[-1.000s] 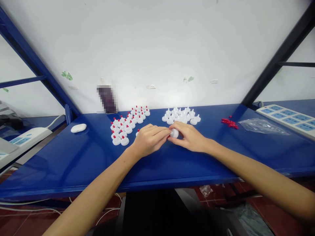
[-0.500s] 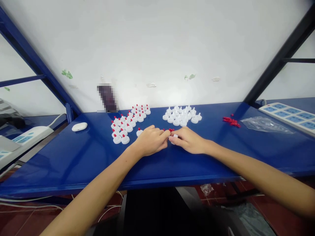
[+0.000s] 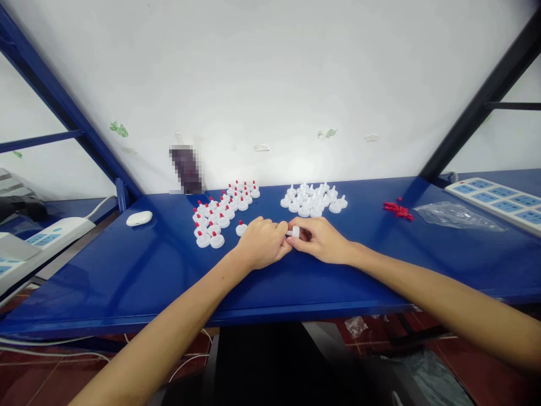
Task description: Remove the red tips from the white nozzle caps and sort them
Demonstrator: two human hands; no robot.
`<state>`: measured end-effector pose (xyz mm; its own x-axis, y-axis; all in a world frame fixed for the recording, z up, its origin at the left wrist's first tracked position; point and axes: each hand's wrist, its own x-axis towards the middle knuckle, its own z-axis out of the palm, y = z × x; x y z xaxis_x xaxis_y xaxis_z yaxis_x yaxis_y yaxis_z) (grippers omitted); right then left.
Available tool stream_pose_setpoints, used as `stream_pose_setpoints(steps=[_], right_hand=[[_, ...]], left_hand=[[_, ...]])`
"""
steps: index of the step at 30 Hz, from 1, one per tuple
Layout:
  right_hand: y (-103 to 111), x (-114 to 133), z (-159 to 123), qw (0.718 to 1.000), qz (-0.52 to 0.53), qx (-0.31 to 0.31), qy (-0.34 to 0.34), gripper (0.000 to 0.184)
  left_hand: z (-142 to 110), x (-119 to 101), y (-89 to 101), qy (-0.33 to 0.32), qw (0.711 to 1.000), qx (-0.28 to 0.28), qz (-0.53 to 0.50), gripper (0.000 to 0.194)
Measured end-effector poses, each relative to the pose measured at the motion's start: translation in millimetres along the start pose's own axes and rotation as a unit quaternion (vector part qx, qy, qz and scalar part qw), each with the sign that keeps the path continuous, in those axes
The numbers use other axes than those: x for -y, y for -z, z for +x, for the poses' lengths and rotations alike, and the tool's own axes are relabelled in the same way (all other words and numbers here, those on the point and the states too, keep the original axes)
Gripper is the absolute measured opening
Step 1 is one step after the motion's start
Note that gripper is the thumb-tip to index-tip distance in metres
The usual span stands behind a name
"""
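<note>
In the head view my right hand (image 3: 319,241) pinches a white nozzle cap (image 3: 296,232), turned on its side with its thin spout towards the left. My left hand (image 3: 264,242) is closed right at the spout's tip; what its fingers hold is hidden. Just left of it stands a single white cap with a red tip (image 3: 241,228). A group of red-tipped white caps (image 3: 217,240) stands farther left. Behind my hands sits a cluster of white nozzle caps without red tips (image 3: 304,211).
A pile of small red tips (image 3: 398,211) lies on the blue table (image 3: 270,290) at the right, beside a clear plastic bag (image 3: 456,216) and a power strip (image 3: 499,203). A white earbud case (image 3: 139,218) is at the left. A pixelated dark object (image 3: 186,169) leans on the wall.
The white cap in my right hand has turned onto its side, its spout now showing between my hands. Small red pieces seen behind my fingers before are out of sight.
</note>
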<state>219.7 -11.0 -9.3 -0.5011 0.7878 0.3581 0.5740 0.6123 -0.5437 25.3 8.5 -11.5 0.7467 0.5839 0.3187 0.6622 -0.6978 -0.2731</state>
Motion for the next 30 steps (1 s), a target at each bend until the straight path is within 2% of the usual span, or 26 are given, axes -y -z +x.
stream_pose_setpoints(steps=[5,11,21,30], right_hand=[[-3,1,-1,0.998,-0.026,-0.057,0.032,0.013],[-5,1,-3,0.989,-0.067,-0.098,0.093,0.012],[6,1,-5,0.977,-0.138,-0.074,0.146,0.015],[1,8,-5,0.965,-0.225,-0.081,0.107,0.014]], left_hand=[[0,-1,2.5,0.014,1.000,0.010,-0.016,0.023],[-2,1,0.8,-0.004,0.999,0.019,-0.037,0.022],[-3,-2,0.6,0.007,0.996,0.018,-0.089,0.022],[-1,-1,-6.6,-0.017,0.997,0.023,-0.078,0.021]])
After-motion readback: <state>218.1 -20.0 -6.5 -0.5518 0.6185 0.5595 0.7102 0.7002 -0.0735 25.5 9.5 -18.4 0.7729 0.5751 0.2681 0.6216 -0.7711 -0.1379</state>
